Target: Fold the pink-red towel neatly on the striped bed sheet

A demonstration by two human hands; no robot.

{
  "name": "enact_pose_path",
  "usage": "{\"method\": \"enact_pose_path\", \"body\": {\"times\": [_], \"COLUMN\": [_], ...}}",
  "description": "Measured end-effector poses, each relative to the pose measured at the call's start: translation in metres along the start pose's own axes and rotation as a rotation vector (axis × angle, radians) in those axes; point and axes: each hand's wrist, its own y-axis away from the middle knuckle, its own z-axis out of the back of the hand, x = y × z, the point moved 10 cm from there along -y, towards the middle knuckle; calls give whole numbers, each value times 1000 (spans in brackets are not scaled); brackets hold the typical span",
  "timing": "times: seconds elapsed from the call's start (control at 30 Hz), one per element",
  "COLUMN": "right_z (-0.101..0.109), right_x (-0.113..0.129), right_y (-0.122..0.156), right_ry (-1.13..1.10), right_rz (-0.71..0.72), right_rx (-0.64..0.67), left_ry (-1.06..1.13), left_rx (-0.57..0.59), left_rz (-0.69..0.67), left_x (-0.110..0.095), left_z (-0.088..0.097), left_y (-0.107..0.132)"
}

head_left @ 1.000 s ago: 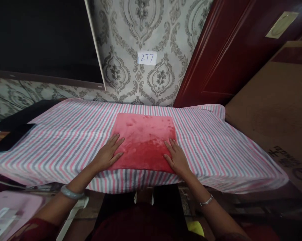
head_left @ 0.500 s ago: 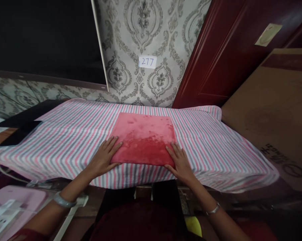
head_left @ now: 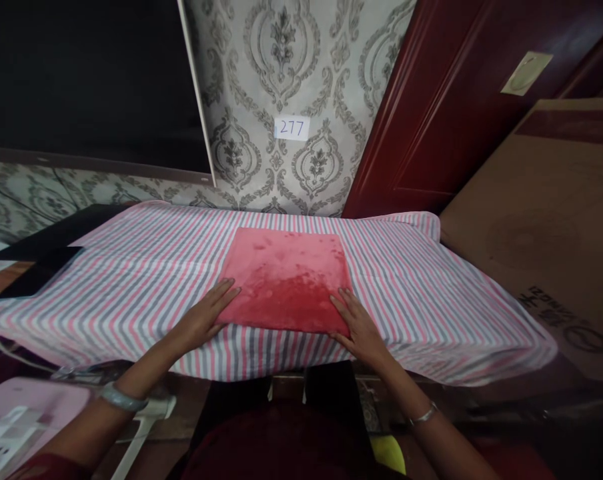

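Observation:
A folded red towel [head_left: 286, 277] lies flat in the middle of a table covered with a pink, grey and white striped cloth [head_left: 131, 267]. My left hand [head_left: 204, 317] rests flat at the towel's near left corner, fingers stretched out and touching its edge. At the near right corner my right hand [head_left: 359, 323] lies flat too, fingers extended along the towel's edge. Neither hand grips anything. A bangle is on my left wrist and a thin bracelet on my right.
A black flat object [head_left: 41, 257] lies at the table's far left. Patterned wallpaper with a paper label "277" [head_left: 292, 128] is behind. A dark red door [head_left: 461, 100] and a cardboard box [head_left: 546, 227] stand at the right. A pink object [head_left: 26, 413] is at lower left.
Both hands have slid back toward me, from on top of the towel to its near corners. The towel stays flat in place.

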Motion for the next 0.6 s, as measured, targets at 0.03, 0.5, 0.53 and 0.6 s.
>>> {"method": "enact_pose_path", "body": {"times": [0.03,0.5,0.53,0.6], "right_z": [2,19,20,21], "right_x": [-1,-20,-20,-21], "right_y": [1,2,1,0], "right_ry": [-4,-8,-14,-26], "right_rz": [5,117,120,117], "right_rx": [-15,-104,-110,-115], "left_ry": [0,-80,-86,-88], "left_rx": [-18,0,6,21], "left_rz": [-7,-14,1,47], "left_x": [-2,12,15,19], "left_z": [5,24,24,23], "left_y": [0,9,9,10]}}
